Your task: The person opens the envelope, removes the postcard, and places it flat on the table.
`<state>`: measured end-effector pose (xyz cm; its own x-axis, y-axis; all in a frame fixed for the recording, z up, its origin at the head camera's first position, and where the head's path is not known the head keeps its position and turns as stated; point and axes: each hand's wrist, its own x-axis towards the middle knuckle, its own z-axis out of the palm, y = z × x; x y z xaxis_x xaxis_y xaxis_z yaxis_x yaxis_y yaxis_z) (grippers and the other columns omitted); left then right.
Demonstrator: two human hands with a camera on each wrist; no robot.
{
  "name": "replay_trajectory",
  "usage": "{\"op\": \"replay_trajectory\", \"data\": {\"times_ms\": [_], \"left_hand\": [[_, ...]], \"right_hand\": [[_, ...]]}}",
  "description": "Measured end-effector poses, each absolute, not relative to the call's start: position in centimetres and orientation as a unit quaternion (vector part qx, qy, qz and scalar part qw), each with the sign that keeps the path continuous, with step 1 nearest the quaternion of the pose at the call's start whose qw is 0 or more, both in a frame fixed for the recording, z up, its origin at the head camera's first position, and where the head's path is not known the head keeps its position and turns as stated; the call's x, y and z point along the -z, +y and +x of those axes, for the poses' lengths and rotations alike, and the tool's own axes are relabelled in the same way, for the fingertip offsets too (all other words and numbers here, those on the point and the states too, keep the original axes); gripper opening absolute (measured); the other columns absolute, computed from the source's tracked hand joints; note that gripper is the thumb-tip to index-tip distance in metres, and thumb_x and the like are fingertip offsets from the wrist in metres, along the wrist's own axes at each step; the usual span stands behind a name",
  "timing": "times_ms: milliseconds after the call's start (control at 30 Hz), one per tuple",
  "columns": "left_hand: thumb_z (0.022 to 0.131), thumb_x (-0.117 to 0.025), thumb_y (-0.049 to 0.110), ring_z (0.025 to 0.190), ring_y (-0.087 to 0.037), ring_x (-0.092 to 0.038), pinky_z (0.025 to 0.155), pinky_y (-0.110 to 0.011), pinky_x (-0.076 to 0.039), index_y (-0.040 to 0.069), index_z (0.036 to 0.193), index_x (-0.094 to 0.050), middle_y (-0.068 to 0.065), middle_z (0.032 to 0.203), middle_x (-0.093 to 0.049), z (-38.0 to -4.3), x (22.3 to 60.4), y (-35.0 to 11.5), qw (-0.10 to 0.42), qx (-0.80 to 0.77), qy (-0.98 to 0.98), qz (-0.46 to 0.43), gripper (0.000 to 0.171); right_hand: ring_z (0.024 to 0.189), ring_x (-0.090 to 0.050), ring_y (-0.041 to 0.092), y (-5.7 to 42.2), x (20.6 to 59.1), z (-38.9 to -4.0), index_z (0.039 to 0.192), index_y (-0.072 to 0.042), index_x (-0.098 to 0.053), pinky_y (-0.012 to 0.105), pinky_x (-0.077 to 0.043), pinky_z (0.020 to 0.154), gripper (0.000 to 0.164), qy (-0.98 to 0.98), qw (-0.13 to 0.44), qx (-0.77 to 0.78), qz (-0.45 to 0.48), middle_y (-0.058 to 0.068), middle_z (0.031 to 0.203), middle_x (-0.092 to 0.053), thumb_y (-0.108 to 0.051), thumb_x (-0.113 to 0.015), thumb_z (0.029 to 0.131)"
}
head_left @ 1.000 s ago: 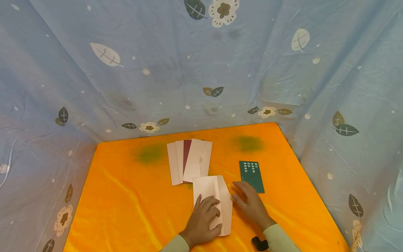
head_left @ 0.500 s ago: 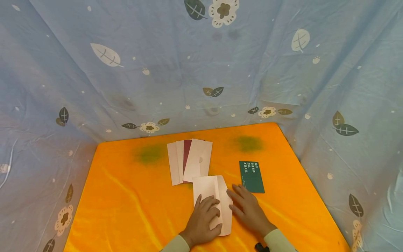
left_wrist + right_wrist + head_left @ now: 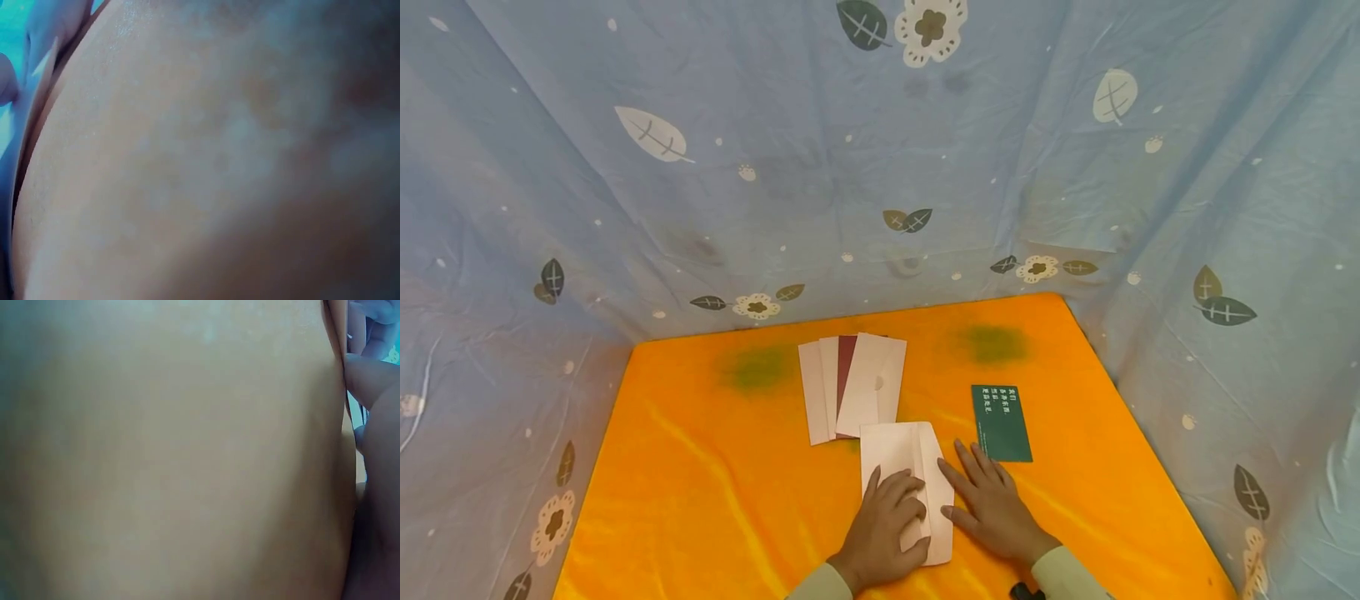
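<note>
A pale pink envelope lies on the orange cloth, its flap unfolded to the right. My left hand rests on the envelope's body with fingers loosely bent. At the flap's outer edge, the fingertips of my right hand touch it, fingers spread and fairly straight. Just beyond that hand lies a green card with white writing. Close-up skin fills most of both wrist views, so little of the envelope shows there.
Behind the envelope, several overlapping pale envelopes are fanned out with a dark red one among them. A small black object sits by the right sleeve. Blue patterned curtain encloses the orange-covered table.
My right hand has shifted left and slightly nearer, from beside the green card onto the flap's edge, and its fingers have spread. The left hand and envelope have stayed in place.
</note>
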<state>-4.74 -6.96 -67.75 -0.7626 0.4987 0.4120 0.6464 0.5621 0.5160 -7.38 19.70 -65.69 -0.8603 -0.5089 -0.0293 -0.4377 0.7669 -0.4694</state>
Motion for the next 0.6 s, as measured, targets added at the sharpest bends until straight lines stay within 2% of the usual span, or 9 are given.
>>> {"op": "replay_trajectory", "data": {"times_ms": [367, 500, 600], "left_hand": [[0.089, -0.082, 0.034, 0.144, -0.018, -0.049, 0.115, -0.073, -0.034, 0.025, 0.106, -0.068, 0.002, 0.142, -0.06, -4.6, 67.5, -6.9, 0.081, 0.33, -0.881, -0.329, 0.024], [0.087, -0.083, 0.031, 0.137, -0.016, -0.054, 0.114, -0.067, -0.041, 0.022, 0.107, -0.069, 0.001, 0.137, -0.063, -5.2, 67.1, -7.3, 0.105, 0.331, -0.878, -0.329, 0.026], [0.087, -0.083, 0.029, 0.129, -0.018, -0.058, 0.112, -0.058, -0.045, 0.019, 0.109, -0.069, 0.0, 0.134, -0.064, -6.3, 66.7, -7.6, 0.13, 0.332, -0.879, -0.317, 0.028]], "right_hand": [[0.163, -0.008, 0.044, 19.8, 65.9, -7.1, 0.172, -0.019, -0.035, 0.072, -0.015, 0.121, 0.075, 0.939, 0.078, 0.195, -0.271, 0.016, 0.18, -0.011, -0.056, -0.056, 0.111], [0.164, -0.007, 0.042, 19.7, 65.9, -7.2, 0.173, -0.02, -0.034, 0.07, -0.013, 0.122, 0.075, 0.94, 0.085, 0.19, -0.269, 0.016, 0.181, -0.011, -0.057, -0.054, 0.111], [0.164, -0.007, 0.042, 19.7, 65.9, -7.3, 0.172, -0.02, -0.035, 0.07, -0.013, 0.122, 0.074, 0.941, 0.083, 0.19, -0.268, 0.015, 0.181, -0.011, -0.058, -0.054, 0.111]]}}
